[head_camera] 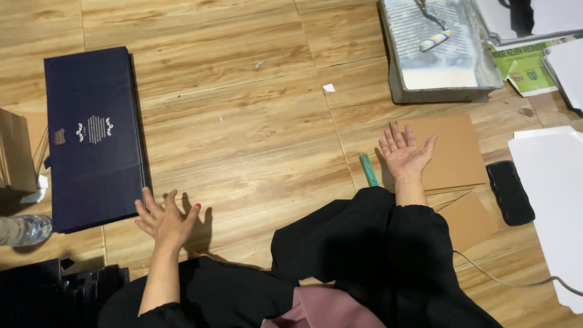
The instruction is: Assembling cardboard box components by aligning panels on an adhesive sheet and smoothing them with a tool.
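- At the far left edge a clear plastic water bottle lies on the wooden plank floor, and above it stands a brown cardboard piece.
- Beside them lies a flat, long dark navy blue cardboard box with a small silver print in its middle.
- The left hand is just beside the lower right corner of this box. It is open, back side up, with the fingers spread; the fingertips point to the box and hold nothing. The bare forearm goes down toward the black sleeve.
- A narrow green ruler lies on the floor, just left of the right hand.
- The right hand is open with the palm turned up, fingers a little apart and empty. It is above the left edge of a flat brown cardboard sheet; I cannot tell if it touches it. The wrist comes out from a black sleeve.
- Above is a grey paint tray with a small roller inside.
- A black oblong object lies right of the brown sheet, and white sheets are at the right edge.
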